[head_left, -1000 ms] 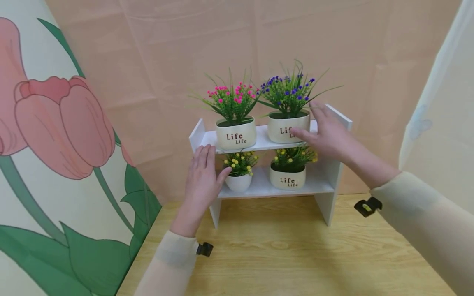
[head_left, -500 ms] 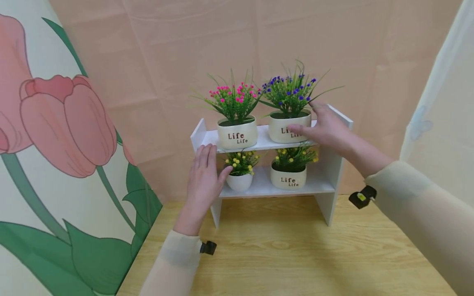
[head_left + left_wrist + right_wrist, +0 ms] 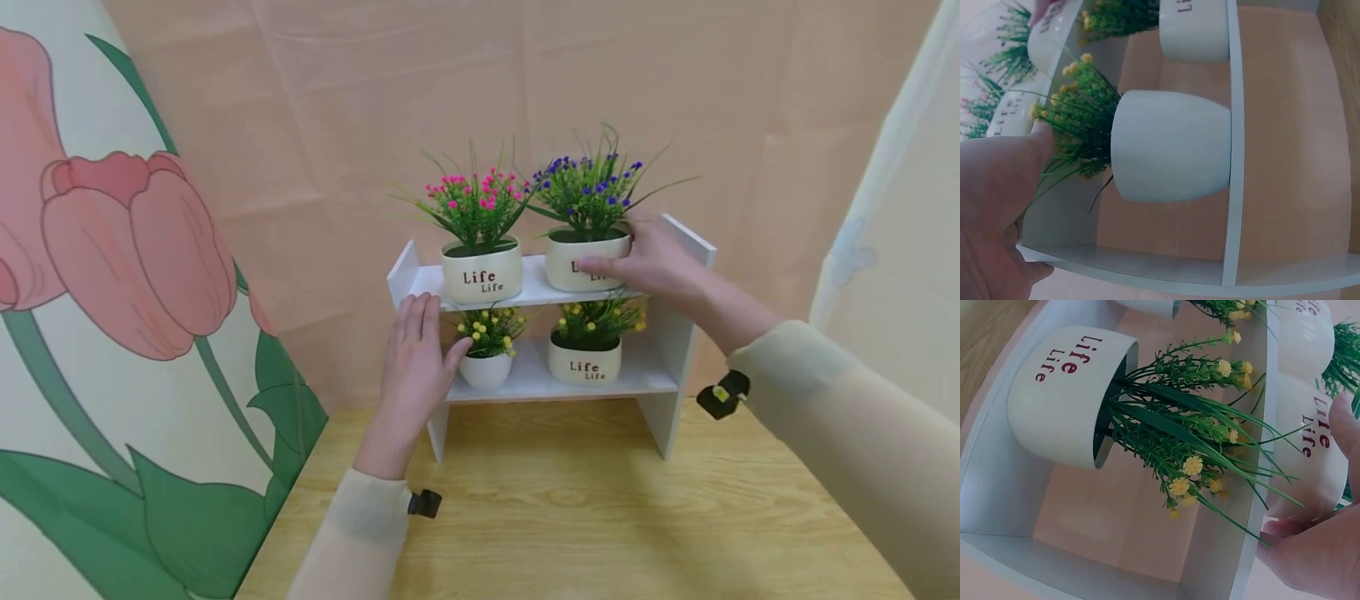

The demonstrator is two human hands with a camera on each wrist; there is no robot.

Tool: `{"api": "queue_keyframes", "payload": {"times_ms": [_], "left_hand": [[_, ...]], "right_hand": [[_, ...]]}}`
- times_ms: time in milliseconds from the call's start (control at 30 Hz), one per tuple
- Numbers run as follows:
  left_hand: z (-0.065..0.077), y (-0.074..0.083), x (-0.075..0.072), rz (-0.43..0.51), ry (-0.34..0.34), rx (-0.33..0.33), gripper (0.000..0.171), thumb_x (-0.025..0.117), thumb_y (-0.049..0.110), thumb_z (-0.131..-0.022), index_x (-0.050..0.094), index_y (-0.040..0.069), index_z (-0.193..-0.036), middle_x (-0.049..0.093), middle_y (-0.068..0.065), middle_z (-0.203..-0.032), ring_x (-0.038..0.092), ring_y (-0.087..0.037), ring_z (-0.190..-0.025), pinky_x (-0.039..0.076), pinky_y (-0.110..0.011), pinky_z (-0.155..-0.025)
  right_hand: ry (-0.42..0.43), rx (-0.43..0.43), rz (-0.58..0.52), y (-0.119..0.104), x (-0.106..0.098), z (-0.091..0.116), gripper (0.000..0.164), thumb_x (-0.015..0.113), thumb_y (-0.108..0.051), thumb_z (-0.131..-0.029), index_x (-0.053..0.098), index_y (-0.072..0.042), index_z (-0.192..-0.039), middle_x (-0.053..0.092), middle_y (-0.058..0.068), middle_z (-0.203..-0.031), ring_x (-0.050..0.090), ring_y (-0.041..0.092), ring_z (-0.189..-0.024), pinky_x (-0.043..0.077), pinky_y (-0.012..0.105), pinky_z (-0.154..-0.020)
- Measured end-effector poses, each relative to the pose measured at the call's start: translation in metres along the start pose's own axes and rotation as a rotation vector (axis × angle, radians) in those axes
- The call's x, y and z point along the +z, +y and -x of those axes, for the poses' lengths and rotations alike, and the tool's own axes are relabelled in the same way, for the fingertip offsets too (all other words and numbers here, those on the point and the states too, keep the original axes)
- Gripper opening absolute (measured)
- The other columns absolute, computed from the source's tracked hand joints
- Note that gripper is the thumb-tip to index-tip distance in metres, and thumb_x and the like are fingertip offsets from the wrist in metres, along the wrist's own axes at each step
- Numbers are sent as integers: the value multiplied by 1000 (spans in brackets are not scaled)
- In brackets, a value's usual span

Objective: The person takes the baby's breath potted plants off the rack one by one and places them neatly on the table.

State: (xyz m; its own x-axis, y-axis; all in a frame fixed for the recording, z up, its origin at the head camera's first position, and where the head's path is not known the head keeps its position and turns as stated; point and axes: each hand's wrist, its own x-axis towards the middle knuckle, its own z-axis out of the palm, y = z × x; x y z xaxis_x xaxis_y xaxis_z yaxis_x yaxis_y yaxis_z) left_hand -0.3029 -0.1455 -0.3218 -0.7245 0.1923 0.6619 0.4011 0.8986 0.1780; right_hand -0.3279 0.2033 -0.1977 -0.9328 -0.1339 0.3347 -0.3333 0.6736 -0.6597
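Note:
A white two-tier shelf (image 3: 540, 387) carries the potted plants. On its top board, my right hand (image 3: 660, 258) grips the cream pot (image 3: 570, 279) of purple flowers, thumb across the "Life" lettering and the other fingers round the right end, partly hidden. The right wrist view shows the thumb (image 3: 1344, 425) against that pot. My left hand (image 3: 412, 362) rests at the shelf's left side, fingers straight, thumb apart, near the small white pot (image 3: 1172, 147) of yellow flowers. Beside the gripped pot stands a cream pot (image 3: 480, 283) of pink flowers.
A cream pot (image 3: 585, 362) of yellow flowers stands on the lower board, right of the small white pot. Under the shelf is a wood-grain table (image 3: 555, 508). Behind hangs a pink cloth (image 3: 360, 125), with a tulip-painted panel (image 3: 135, 267) at left.
My right hand has closed in leftward on the purple-flower pot, its thumb reaching further across the front and its fingers lower. The left hand has stayed at the shelf's side.

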Motion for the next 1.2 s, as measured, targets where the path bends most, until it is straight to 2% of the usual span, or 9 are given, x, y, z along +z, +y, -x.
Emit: {"api": "queue_keyframes", "payload": {"times_ms": [167,300,567,833,1067,1200], "left_hand": [[0,0,1,-13,12,4,83,66,48,-110,34,-2,-168,36,-22,-172,21,-39,-166,21,-53,-135],[-2,0,2,-24,9,-2,83,65,50,-110,33,-1,-168,35,-21,-173,20,-37,-166,21,-52,-135],[-2,-1,3,-15,2,-4,84,64,51,-110,32,0,-169,34,-21,-173,19,-37,-167,20,-52,-135],[0,-1,4,-27,27,12,83,65,49,-111,33,-1,-168,36,-22,-172,21,-38,-166,21,-52,-135],[0,-2,4,-21,12,2,83,64,49,-111,31,-1,-169,35,-21,-173,19,-37,-167,19,-51,-136],[0,-2,5,-24,13,6,83,64,49,-111,32,-1,-169,35,-21,-172,19,-38,-167,19,-51,-136]], "right_hand": [[-35,46,-26,0,1,-2,96,84,-63,-93,43,-5,-159,63,23,-137,56,37,-115,47,47,-92],[-44,48,-43,1,0,-2,95,83,-62,-94,43,-5,-158,62,23,-137,55,36,-116,46,47,-93],[-52,64,-36,2,1,-4,103,83,-64,-93,37,-7,-166,60,23,-142,54,37,-119,46,48,-93],[-44,54,-42,3,2,-4,102,84,-63,-93,38,-6,-165,61,23,-139,54,36,-115,46,47,-91],[-38,53,-57,3,3,-4,99,85,-61,-92,42,-7,-162,62,22,-138,54,35,-113,45,46,-90],[-33,55,-61,2,3,-3,102,85,-63,-91,40,-8,-164,62,22,-138,54,35,-114,45,46,-91]]}}
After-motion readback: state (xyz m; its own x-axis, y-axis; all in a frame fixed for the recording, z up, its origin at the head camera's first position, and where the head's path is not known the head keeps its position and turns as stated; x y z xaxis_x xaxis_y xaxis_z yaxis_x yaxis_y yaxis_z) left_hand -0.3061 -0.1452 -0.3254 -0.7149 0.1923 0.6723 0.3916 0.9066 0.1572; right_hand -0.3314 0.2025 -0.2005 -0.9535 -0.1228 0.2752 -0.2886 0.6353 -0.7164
